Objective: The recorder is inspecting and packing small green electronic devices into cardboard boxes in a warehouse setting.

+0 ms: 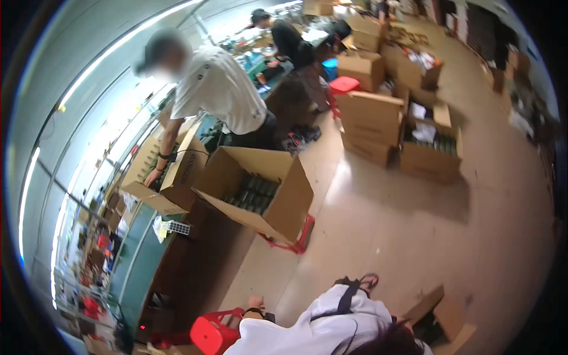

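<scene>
My left hand (255, 303), with a dark band at the wrist, hangs low beside a red plastic stool (214, 336). It is small and blurred, so I cannot tell how its fingers are set or whether they touch the stool. No right hand of mine shows. Ahead, an open carton (260, 220) stands tilted on another red stool (305, 236); dark green, bottle-like pieces (254, 192) fill its bottom in rows. Left of it, a co-worker in a white shirt (219, 89) reaches a hand (155, 176) into a second carton (183, 177) on the bench.
A long green workbench (137, 251) runs along the left, with a small dark gridded piece (177, 228) at its edge. Cartons (370, 127) stand on the floor (384, 219) farther off. An open carton (449, 319) lies close at the lower right. Another person (287, 41) works farther along the bench.
</scene>
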A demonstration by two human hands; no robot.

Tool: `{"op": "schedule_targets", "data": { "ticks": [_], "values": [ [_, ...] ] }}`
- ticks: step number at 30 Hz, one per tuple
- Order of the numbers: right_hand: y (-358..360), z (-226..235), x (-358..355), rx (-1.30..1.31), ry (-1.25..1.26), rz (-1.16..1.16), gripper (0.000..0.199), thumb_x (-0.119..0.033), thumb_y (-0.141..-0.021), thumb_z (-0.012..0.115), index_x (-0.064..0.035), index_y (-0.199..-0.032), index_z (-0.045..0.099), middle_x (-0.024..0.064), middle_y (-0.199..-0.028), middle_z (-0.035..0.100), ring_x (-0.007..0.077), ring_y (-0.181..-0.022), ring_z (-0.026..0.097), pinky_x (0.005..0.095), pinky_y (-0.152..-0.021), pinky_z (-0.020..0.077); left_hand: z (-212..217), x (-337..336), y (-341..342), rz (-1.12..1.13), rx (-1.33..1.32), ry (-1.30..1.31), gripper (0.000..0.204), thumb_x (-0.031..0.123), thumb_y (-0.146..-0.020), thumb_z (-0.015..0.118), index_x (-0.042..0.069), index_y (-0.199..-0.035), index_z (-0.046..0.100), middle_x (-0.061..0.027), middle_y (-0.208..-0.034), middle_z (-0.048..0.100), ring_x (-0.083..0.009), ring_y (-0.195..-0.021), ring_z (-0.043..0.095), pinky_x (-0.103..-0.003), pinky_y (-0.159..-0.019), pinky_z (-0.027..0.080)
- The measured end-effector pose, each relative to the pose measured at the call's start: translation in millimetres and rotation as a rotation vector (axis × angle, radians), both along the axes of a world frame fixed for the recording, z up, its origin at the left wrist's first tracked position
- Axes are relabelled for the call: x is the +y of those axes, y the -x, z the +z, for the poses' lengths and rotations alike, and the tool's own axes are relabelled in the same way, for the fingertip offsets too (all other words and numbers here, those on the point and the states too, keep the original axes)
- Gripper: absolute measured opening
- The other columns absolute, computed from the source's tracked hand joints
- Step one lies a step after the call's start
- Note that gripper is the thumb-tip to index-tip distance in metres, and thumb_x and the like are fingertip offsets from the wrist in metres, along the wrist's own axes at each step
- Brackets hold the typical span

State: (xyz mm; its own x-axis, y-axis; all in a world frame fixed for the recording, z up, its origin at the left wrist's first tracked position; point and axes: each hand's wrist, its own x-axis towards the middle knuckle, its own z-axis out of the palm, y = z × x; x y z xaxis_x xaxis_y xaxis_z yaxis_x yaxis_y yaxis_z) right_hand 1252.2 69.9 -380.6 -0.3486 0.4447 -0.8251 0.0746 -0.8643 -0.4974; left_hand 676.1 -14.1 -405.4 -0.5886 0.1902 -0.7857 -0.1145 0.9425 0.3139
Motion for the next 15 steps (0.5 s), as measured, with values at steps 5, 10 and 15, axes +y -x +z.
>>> {"op": "schedule_targets", "data": {
  "ticks": [5, 10, 15],
  "values": [
    [-35.9, -37.7, 53.9, -0.054, -0.126, 0.286, 0.045, -0.041, -0.084, 0.05, -0.0036, -0.108, 0.055, 0.0047, -0.093, 0.06, 0.0161, -0.081, 0.056, 0.0322, -0.072, 0.045, 6.2, 145.2, -60.6, -0.515, 0.099, -0.242, 0.036, 0.028, -0.078, 0.052, 0.004, -0.104, 0.056, -0.0144, -0.097, 0.06, -0.0272, -0.082, 0.061, -0.041, -0.071, 0.048],
    [-95.6, -67.1, 111.7, -0.108, -0.169, 0.488, 0.044, -0.042, -0.083, 0.051, -0.0037, -0.105, 0.057, 0.0045, -0.089, 0.061, 0.0159, -0.077, 0.057, 0.032, -0.068, 0.0454, 86.9, 301.7, -198.1, -0.82, 0.178, -0.713, 0.034, 0.031, -0.077, 0.049, 0.008, -0.101, 0.059, -0.0147, -0.094, 0.062, -0.0304, -0.086, 0.059, -0.038, -0.076, 0.046],
    [-146.6, -99.0, 160.8, -0.128, -0.216, 0.72, 0.044, -0.042, -0.082, 0.052, -0.0039, -0.103, 0.058, 0.0042, -0.086, 0.061, 0.0157, -0.074, 0.057, 0.0318, -0.065, 0.0457, 46.6, 315.8, -298.9, -0.898, 0.219, -0.639, 0.034, 0.029, -0.08, 0.048, 0.007, -0.106, 0.056, -0.0172, -0.09, 0.061, -0.0304, -0.084, 0.059, -0.037, -0.074, 0.046]
  ]
}}
